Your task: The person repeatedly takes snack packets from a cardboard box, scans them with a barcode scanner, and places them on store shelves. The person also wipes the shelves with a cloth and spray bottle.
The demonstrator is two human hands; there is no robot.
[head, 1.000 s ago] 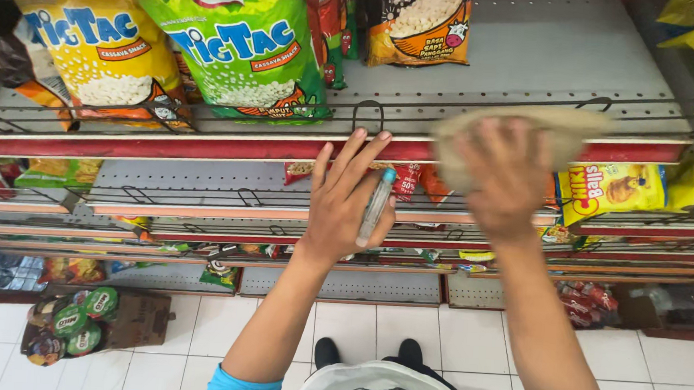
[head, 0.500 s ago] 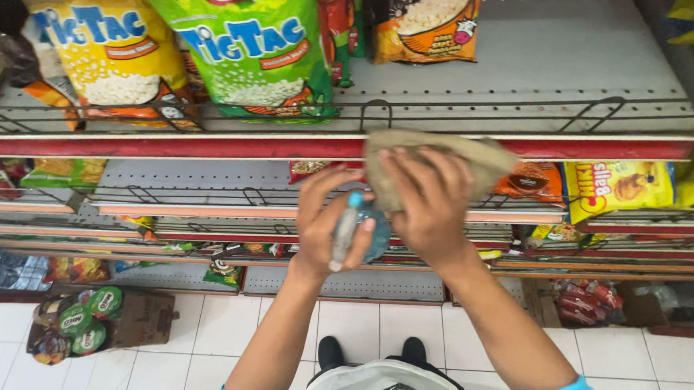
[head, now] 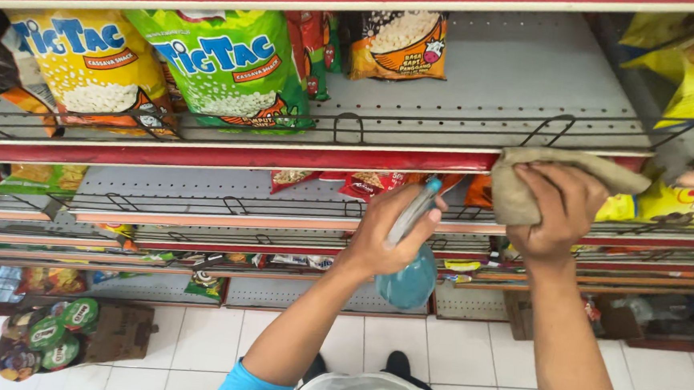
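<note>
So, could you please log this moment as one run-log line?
left hand: holds spray bottle | right hand: presses cloth on red shelf edge | snack bags above

Two large snack bags (head: pixel 90 67) (head: pixel 230 63) stand side by side at the left of the top shelf (head: pixel 515 77), a smaller bag (head: pixel 396 45) to their right — further shelves below. The right hand (head: pixel 559 212) presses a cloth (head: pixel 549 179) on the shelf's front edge; left of it the left hand (head: pixel 393 234) holds a spray bottle (head: pixel 411 263). A carton of cups (head: pixel 65 338) sits on the floor (lower left).

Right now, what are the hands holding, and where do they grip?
The left hand grips a blue spray bottle around its neck; the right hand presses a tan cloth against the red shelf edge.
</note>
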